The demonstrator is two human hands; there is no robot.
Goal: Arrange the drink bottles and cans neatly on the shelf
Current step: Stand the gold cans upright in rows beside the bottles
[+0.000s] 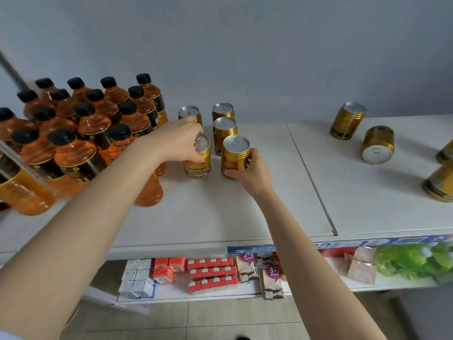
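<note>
I have a gold can in each of my hands, both standing upright on the top shelf (220, 212) just to the right of the bottle block (81, 128). My left hand (182, 141) reaches over from above and pinches the rim of the nearer can (198, 165), the one closest to the bottle block. A top grip suits that spot, I judge, because the bottles leave little room for fingers at its side. My right hand (247, 168) wraps low round the body of the second can (235, 153), one column further from the bottle block. That side is open, so a side grip lets me slide and square it.

Three more cans stand upright further back. One (190, 114) is in the column next to the bottle block, and two (224, 130) are in the column beyond. The two I hold look like the front row of a small grid that lines up with the bottle rows.

Well away from the bottle block, to its far right, one loose can (346, 121) leans and another (377, 144) lies on its side. More (438, 182) are cut off by the frame edge. I judge these are the ones left to bring over.

Below the bottle block, a lower shelf holds small cartons (210, 273) and snack packets.
</note>
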